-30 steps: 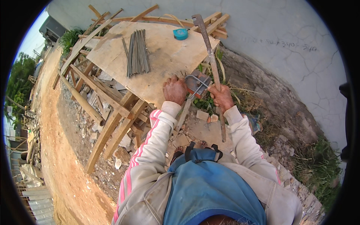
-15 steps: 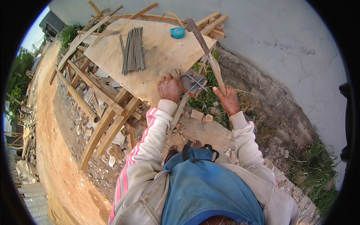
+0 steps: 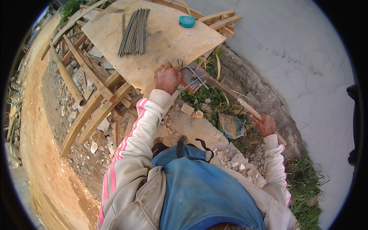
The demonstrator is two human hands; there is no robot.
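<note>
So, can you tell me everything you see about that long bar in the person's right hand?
The long bar is slim and looks like rusty metal, mostly dark brown, with a paler stretch close to the right hand. That hand's fingers are wrapped around it. It slants across the picture, from beside the wooden board down toward the right. Its far end is up by the bent grey rod; whether they touch is hard to tell. Its other end pokes out past the hand, close to the sleeve.

A stained wooden board makes the tabletop here. Metal rods lie bunched on the surface's left half, and a teal tape measure sits near the far edge.
</note>
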